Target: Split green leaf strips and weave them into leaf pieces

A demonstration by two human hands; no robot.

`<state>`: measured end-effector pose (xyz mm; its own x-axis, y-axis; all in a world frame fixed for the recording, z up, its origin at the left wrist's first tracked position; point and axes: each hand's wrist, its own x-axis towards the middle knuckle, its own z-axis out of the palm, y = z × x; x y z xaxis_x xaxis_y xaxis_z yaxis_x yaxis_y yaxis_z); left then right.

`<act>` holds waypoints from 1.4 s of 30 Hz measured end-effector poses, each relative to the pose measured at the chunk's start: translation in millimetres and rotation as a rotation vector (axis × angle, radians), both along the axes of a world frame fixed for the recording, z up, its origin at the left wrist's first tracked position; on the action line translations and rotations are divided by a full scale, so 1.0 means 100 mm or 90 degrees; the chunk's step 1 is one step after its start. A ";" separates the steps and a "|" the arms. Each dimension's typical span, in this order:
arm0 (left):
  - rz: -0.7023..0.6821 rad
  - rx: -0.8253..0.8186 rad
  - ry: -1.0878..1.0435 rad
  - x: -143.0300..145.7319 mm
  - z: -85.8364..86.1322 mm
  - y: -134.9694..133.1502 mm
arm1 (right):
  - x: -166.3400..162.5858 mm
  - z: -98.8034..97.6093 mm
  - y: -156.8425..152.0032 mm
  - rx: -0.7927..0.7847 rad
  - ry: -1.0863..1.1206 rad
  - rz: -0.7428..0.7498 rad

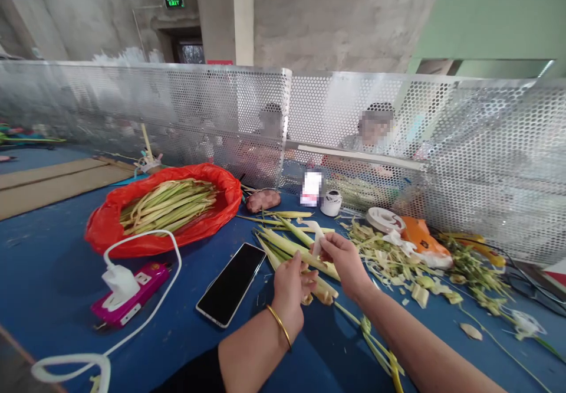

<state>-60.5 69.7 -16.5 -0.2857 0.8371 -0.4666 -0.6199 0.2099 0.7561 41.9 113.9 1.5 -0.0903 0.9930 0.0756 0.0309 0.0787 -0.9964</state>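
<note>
My left hand (289, 284), with a gold bangle on the wrist, is closed around the lower end of a pale green leaf stalk (305, 250) above the blue table. My right hand (342, 260) pinches a whitish strip (317, 236) at the top of that same stalk. Several more trimmed stalks (283, 241) lie fanned out just behind my hands. A red plastic bag (110, 228) full of long green stalks (170, 203) sits to the left.
A black phone (232, 282) lies left of my hands. A pink power strip (132, 292) with a white charger and cable lies further left. Leaf scraps (398, 263), a tape roll (384, 219) and an orange tool (422, 236) lie right. People sit behind a perforated metal screen (230, 115).
</note>
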 end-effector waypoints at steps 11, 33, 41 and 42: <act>-0.030 0.122 0.016 0.04 0.11 -0.06 | -0.04 0.18 -0.28 -0.046 0.079 0.025; -0.125 0.238 0.038 0.07 0.04 -0.10 | -0.03 0.12 -0.29 0.084 -0.008 -0.069; -0.132 0.209 -0.023 0.06 0.04 -0.09 | 0.00 0.10 -0.35 0.034 0.105 -0.037; -0.134 0.204 -0.030 0.06 0.06 -0.10 | 0.00 0.10 -0.35 0.034 0.110 -0.042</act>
<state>-54.0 59.5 -10.2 -0.0765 0.9808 -0.1796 -0.6241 0.0934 0.7758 42.0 78.6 11.2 -0.0064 0.9905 0.1377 -0.1332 0.1356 -0.9818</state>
